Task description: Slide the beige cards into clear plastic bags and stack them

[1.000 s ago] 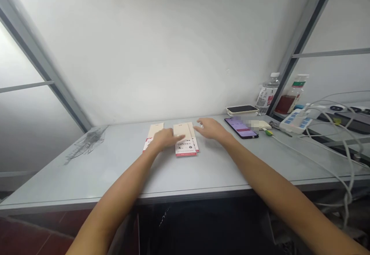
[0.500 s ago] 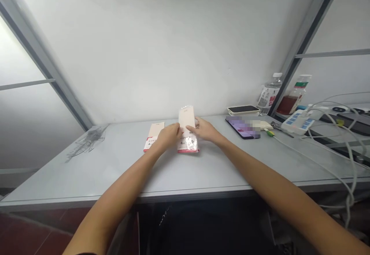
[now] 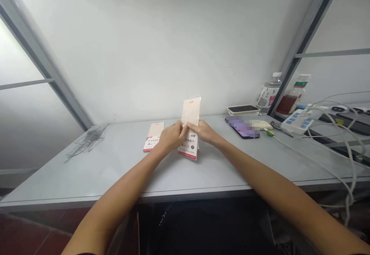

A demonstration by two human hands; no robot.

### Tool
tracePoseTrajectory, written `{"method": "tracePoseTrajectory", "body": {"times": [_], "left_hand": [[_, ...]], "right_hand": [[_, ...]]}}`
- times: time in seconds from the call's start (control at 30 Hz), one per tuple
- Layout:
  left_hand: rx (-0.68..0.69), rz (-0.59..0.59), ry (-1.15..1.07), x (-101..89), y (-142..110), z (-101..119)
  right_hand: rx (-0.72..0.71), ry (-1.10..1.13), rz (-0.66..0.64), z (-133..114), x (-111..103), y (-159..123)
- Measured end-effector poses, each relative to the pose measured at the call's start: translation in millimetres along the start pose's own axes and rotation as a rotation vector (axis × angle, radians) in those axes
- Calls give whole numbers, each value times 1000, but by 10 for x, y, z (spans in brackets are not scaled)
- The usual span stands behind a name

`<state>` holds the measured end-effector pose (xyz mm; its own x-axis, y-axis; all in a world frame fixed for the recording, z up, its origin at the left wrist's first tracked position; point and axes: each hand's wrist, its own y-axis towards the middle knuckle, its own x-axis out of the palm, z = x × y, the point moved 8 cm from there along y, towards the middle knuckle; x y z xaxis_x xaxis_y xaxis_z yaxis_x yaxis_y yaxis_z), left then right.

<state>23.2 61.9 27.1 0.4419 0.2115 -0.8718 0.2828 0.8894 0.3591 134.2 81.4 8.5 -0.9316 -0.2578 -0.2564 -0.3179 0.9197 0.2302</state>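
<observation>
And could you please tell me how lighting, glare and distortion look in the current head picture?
In the head view, the wall is lit unevenly; the space below the desk is dark; the side posts lean outward, suggesting wide-angle distortion; small glints edge the held packet; pixelated blocks partly hide the purple phone.

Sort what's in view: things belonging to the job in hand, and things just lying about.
In the job:
left hand
right hand
held packet, between both hands
similar packet beside the left hand

Lying about:
purple-lit phone
dark-screened phone
clear bottle
bottle of red liquid
power strip
</observation>
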Motion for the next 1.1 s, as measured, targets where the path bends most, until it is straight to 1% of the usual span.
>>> {"method": "tracePoseTrajectory", "body": {"times": [0.1,0.23,0.4,0.53,0.6,0.7,0.8,0.9,1.03,1.1], "left_hand": [[24,-3,-27,-17,9,7],[56,-36,-136,-6,20,20],[-6,-30,-325,-5,19,-2],[-20,-48,-434,24,29,-23],[-33,-48,-495,32,51,-65],[-85,-35,-649,31,99,-159],[-123,35,-757,-29,142,-246],[-160,95,-764,-83,163,-332],[-236,73,-666,-58,148,-453],[-226,97,-564,-79,132,-475]], "right_hand": [[-16,1,-33,-46,45,-29],[-30,-2,-63,-65,58,-38],[-61,68,-130,-86,44,-39],[-69,67,-153,-91,25,-53],[-73,76,-159,-100,23,-60],[-104,131,-162,-157,31,-75],[-154,172,-113,-243,11,-83],[-152,152,-12,-258,-59,-63],[-103,150,105,-200,-187,-16],[-90,132,131,-177,-221,-1]]}}
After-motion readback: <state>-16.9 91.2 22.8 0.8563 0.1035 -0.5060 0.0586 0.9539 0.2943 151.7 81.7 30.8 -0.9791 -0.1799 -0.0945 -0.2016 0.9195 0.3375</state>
